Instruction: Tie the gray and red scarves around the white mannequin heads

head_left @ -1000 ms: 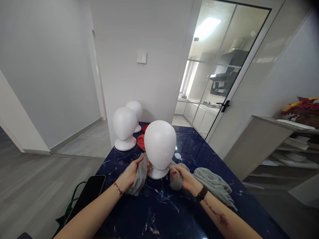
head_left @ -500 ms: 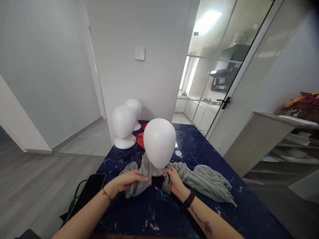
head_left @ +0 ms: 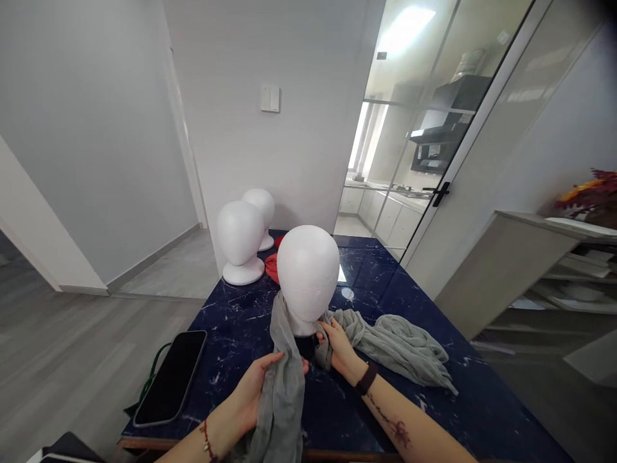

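Note:
A white foam mannequin head (head_left: pixel 309 273) stands upright in front of me on the dark blue marbled table (head_left: pixel 231 360). A grey scarf (head_left: pixel 286 386) passes behind its neck, with one end hanging toward the table's front edge on the left and the other bunched on the right. My left hand (head_left: pixel 263 389) is closed around the left length, below and left of the head. Close to the neck base, my right hand (head_left: pixel 336 347) grips the scarf's right length; its fingertips are partly hidden by the cloth.
Two more white foam heads (head_left: pixel 240 235) stand at the back left, near red cloth (head_left: pixel 272 267). A black phone (head_left: pixel 171 378) lies at the left edge with a green cord (head_left: pixel 153 371) beside it. Right of the table is a shelf unit (head_left: pixel 511 270); behind is a glass door (head_left: pixel 409 128).
My left hand has drawn the scarf's left length toward me and down, so it now hangs at the front edge. My right hand stays near the neck. The phone is more fully visible.

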Available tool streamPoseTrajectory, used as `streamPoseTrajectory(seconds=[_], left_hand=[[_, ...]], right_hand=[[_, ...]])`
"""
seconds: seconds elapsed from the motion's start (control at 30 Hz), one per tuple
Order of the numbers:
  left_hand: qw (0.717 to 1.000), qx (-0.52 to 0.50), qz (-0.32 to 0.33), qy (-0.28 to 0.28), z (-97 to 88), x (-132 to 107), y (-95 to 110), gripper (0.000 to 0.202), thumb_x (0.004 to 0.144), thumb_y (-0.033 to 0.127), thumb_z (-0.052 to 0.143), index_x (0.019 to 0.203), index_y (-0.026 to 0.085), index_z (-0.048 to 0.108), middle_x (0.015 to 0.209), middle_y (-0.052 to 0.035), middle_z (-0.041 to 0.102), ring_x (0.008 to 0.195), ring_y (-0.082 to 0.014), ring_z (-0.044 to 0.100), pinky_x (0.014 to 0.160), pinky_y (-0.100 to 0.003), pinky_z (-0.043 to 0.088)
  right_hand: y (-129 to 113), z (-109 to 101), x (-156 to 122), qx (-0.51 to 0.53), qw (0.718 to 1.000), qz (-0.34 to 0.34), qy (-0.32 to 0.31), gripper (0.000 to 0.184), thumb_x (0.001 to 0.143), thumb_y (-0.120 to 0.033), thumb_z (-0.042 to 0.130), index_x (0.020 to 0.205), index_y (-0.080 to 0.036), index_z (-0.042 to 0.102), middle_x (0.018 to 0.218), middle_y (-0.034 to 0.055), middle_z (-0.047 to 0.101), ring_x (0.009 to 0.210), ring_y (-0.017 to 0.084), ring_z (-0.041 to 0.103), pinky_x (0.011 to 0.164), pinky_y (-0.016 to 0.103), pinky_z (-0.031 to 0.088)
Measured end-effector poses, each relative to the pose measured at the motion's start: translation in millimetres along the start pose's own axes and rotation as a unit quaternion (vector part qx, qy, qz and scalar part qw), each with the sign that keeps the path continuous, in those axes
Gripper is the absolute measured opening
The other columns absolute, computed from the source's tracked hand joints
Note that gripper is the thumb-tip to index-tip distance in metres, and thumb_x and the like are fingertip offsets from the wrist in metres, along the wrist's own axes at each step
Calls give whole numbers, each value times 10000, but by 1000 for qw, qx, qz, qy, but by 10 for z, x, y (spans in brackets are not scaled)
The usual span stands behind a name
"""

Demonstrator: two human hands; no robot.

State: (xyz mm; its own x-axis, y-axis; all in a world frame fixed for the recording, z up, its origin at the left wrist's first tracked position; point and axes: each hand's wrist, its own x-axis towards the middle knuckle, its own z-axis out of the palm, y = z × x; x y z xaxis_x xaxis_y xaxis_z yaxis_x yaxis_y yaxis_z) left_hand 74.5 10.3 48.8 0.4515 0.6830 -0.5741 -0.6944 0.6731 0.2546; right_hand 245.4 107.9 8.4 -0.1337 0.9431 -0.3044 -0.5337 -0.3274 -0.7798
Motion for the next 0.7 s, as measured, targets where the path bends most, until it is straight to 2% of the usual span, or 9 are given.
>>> streamPoseTrajectory(seconds=[0.1, 0.23, 0.33, 0.4, 0.57, 0.7], left_hand=[[999, -32, 22, 1, 28, 95, 107, 321, 833, 163, 489, 1100, 29, 606, 824, -146, 735, 723, -229, 713, 676, -300, 553], [995, -65, 80, -7, 237, 132, 382, 299, 853, 120, 454, 1105, 27, 587, 789, -128, 729, 669, -179, 706, 620, -238, 548], [988, -71, 136, -16, 362, 183, 559, 262, 861, 99, 420, 1043, 30, 595, 724, -110, 710, 607, -156, 690, 592, -220, 540], [986, -64, 153, -7, 377, 249, 638, 232, 863, 110, 417, 993, 42, 597, 670, -91, 692, 542, -149, 667, 560, -225, 533], [992, -32, 120, 23, 271, 429, 608, 237, 825, 102, 421, 996, 67, 582, 683, -90, 695, 594, -187, 686, 609, -285, 551], [996, -23, 85, -2, 201, 486, 489, 264, 773, 89, 436, 993, 73, 581, 686, -86, 695, 610, -188, 688, 609, -277, 544]], right_hand=[[6, -12, -8, 7, 1000, 11, -8, 351, 611, -190, 721, 797, -221, 426, 481, -108, 479, 392, 36, 417, 357, 113, 272], [-41, -54, -3, 9, 1000, 17, -20, 331, 601, -199, 726, 744, -209, 428, 439, -108, 444, 369, 26, 362, 358, 114, 259], [-181, -99, 12, 39, 998, 19, -44, 242, 641, -238, 702, 753, -184, 494, 407, -110, 389, 351, 19, 300, 351, 114, 236], [-316, -139, 18, 73, 995, 22, -60, 187, 686, -247, 669, 806, -159, 555, 405, -110, 363, 346, 18, 271, 347, 114, 228], [-628, -279, -77, 164, 983, 40, -68, 117, 782, -221, 569, 868, -149, 604, 404, -101, 320, 335, 37, 271, 348, 131, 255], [-698, -357, -305, 194, 978, 20, -78, 95, 802, -230, 539, 821, -164, 605, 414, -88, 320, 360, 45, 313, 387, 136, 317]])
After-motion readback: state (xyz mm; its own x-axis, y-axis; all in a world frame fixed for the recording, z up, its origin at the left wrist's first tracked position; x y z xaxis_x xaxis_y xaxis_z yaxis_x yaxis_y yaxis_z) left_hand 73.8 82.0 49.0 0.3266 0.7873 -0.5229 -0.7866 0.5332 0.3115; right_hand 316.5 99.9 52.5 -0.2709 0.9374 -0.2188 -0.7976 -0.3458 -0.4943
